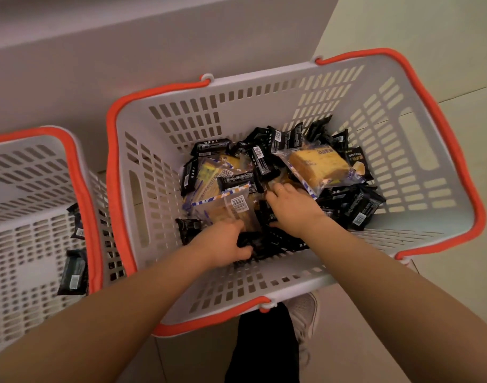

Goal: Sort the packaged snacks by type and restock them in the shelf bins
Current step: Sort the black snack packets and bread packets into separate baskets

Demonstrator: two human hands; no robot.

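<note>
Sorting is under way: in the big basket, the left hand grips a dark packet at six o'clock; the right hand lies spread on the snack pile. Next, probably lifting dark packets to the nine o'clock side basket.

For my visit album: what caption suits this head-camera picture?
Both hands, left and right, dig through black and yellow snack packets in a grey, orange-rimmed basket.

Left hand fingertips buried among black packets; second basket cropped
</note>
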